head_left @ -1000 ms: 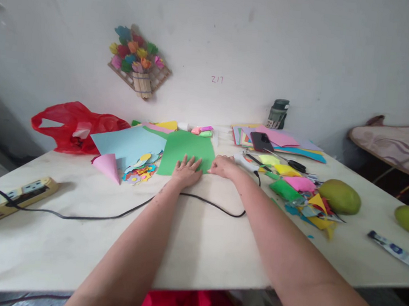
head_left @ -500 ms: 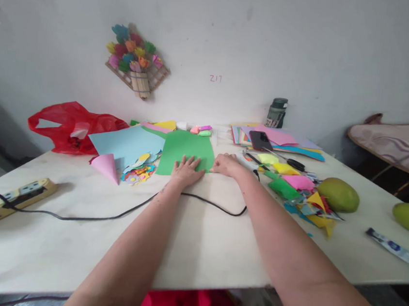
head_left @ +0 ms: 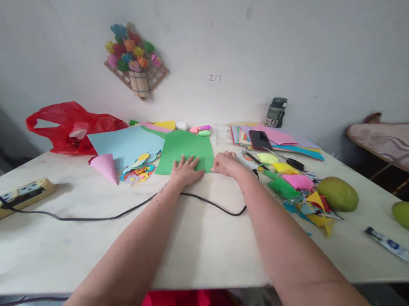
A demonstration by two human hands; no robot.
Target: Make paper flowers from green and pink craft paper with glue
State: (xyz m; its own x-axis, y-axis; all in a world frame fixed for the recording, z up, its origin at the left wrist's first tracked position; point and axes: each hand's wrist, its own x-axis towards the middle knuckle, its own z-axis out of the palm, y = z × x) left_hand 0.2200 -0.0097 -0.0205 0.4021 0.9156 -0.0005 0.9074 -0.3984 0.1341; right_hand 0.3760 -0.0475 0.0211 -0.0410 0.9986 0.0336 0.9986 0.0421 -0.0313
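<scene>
A green sheet of paper point(head_left: 187, 144) lies flat on the white table in front of me. My left hand point(head_left: 187, 170) rests palm down on its near edge, fingers spread. Curled at the sheet's near right corner is my right hand point(head_left: 225, 164), thumb and fingers pinched together at the paper's edge. What sits between those fingertips is largely hidden. Left of the green sheet are a light blue sheet point(head_left: 125, 144), a pile of colourful paper cutouts point(head_left: 139, 170) and a pink paper cone point(head_left: 105, 167).
A black cable point(head_left: 110, 218) runs from the power strip point(head_left: 12, 203) past my wrists. Scissors point(head_left: 294, 164), colourful packets point(head_left: 298, 182), paper scraps point(head_left: 320, 218) and green fruit point(head_left: 338, 194) lie rightward. Behind are a phone point(head_left: 260, 140), a bottle point(head_left: 276, 113) and a red bag point(head_left: 72, 127).
The view has shifted very slightly. Both hands keep the same places on the green sheet, and nothing has been picked up or let go.
</scene>
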